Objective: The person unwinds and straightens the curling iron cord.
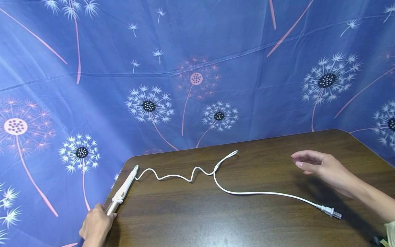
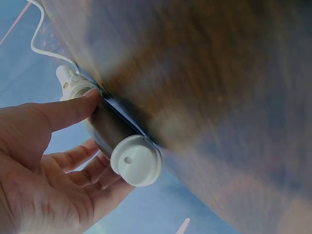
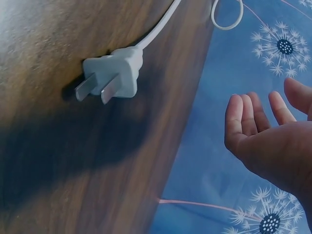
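Observation:
A white curling iron [image 1: 124, 188] with a metallic barrel lies along the left edge of the table. My left hand [image 1: 98, 223] grips it by the barrel [image 2: 108, 126], thumb on one side and fingers on the other; the round white end cap [image 2: 139, 163] sticks out beyond them. From its handle a white cord [image 1: 259, 192] runs rightward in waves, crossing itself in a narrow loop. The two-pin plug [image 3: 114, 73] rests on the table at the right. Above and behind that plug hovers my right hand [image 1: 328, 171], fingers loosely bent, touching nothing.
The dark brown wooden table [image 1: 191, 219] has rounded far corners. Behind and beside it hangs a blue cloth [image 1: 247, 89] printed with dandelions. A small dark item [image 1: 377, 240] shows at the lower right corner, too cut off to identify.

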### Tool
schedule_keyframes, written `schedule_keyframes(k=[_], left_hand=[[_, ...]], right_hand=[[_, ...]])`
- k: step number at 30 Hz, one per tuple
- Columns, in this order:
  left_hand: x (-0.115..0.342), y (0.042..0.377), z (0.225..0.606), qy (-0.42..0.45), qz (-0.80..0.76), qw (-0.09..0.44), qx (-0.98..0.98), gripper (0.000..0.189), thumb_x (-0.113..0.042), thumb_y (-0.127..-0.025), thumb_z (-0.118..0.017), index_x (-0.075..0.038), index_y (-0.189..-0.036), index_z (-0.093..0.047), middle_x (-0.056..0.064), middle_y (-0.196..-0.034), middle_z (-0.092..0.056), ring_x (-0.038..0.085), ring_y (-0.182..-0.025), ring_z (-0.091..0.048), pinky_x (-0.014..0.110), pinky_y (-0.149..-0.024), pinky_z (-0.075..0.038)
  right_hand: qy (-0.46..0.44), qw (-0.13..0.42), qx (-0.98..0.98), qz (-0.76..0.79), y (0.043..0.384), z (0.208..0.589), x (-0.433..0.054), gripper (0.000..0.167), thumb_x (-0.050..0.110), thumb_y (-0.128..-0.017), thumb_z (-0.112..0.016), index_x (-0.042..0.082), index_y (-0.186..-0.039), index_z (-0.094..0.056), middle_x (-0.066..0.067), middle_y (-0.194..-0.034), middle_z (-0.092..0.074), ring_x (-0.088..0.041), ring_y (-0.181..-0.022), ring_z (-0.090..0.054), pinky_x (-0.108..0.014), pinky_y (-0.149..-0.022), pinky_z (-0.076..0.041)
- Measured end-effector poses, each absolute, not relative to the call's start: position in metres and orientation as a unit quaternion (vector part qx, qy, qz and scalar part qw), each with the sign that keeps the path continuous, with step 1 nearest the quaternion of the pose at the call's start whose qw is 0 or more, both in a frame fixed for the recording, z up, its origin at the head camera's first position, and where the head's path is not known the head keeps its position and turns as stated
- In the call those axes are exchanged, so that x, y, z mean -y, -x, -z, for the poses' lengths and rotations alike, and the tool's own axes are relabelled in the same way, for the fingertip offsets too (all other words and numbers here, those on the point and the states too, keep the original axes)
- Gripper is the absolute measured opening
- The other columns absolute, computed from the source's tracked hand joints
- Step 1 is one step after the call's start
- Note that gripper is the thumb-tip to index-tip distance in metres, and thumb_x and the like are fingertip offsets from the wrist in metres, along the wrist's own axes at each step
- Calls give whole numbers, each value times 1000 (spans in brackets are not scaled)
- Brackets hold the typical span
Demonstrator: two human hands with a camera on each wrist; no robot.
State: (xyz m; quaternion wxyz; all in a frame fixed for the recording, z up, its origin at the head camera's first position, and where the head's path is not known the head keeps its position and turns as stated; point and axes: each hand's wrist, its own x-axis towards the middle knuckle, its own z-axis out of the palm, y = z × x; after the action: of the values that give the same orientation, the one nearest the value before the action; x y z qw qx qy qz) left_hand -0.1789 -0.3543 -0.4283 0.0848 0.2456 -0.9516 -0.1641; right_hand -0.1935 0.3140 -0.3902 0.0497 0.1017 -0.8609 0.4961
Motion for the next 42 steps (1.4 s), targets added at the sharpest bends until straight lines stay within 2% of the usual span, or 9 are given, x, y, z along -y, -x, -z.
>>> schedule_keyframes(k=[7, 11, 14, 22, 26, 31, 39, 42], left_hand=[[353, 178, 428, -226, 165, 104, 955, 48, -27, -70, -82, 0, -101, -57, 25, -88, -53, 49, -85, -54, 56, -57, -41], [354, 180, 429, -210, 160, 116, 958, 46, -23, -68, -83, -1, -100, -59, 25, -93, -54, 51, -90, -53, 58, -56, -42], [356, 181, 430, -197, 154, 118, 961, 43, -18, -67, -83, -1, -99, -61, 26, -93, -55, 52, -89, -54, 58, -56, -42], [359, 183, 430, -184, 144, 105, 967, 31, -14, -71, -78, -4, -97, -63, 30, -96, -59, 51, -81, -58, 55, -54, -43], [361, 183, 427, -182, 150, 81, 969, 34, -18, -75, -75, -4, -104, -62, 34, -101, -59, 52, -79, -58, 53, -54, -44], [360, 182, 422, -188, 155, 58, 968, 43, -19, -80, -71, -6, -118, -55, 36, -109, -56, 50, -78, -58, 52, -55, -45], [358, 181, 423, -184, 159, 79, 967, 54, -10, -85, -61, -10, -135, -40, 33, -108, -51, 58, -81, -55, 57, -57, -45], [359, 181, 423, -173, 157, 70, 970, 61, -7, -86, -59, -13, -141, -33, 32, -108, -49, 58, -79, -55, 59, -60, -46]], right_hand=[[-104, 51, 877, -467, 185, 392, -318, 32, 15, -94, -61, 2, -124, -57, 19, -106, -65, 4, -93, -61, -25, -71, -55], [-116, 81, 898, -418, 181, 394, -320, 30, 14, -91, -65, 7, -120, -61, 19, -103, -65, 4, -89, -60, -20, -68, -50], [-126, 105, 905, -393, 178, 397, -320, 28, 12, -89, -67, 9, -117, -63, 20, -101, -65, 2, -86, -60, -19, -67, -47], [-126, 109, 905, -392, 173, 402, -324, 27, 10, -88, -67, 9, -115, -63, 21, -101, -64, 4, -87, -59, -18, -66, -47], [-123, 109, 904, -395, 171, 404, -326, 27, 10, -88, -68, 9, -115, -64, 21, -101, -65, 3, -87, -59, -18, -66, -46], [-114, 108, 906, -393, 169, 406, -327, 28, 13, -88, -69, 11, -115, -64, 18, -100, -66, 2, -86, -59, -19, -67, -47], [-108, 94, 910, -389, 167, 408, -334, 30, 15, -89, -68, 13, -118, -63, 18, -103, -66, 3, -88, -59, -19, -68, -47], [-108, 96, 911, -386, 166, 409, -336, 30, 15, -89, -68, 12, -118, -63, 20, -102, -65, 3, -87, -59, -19, -67, -47]])
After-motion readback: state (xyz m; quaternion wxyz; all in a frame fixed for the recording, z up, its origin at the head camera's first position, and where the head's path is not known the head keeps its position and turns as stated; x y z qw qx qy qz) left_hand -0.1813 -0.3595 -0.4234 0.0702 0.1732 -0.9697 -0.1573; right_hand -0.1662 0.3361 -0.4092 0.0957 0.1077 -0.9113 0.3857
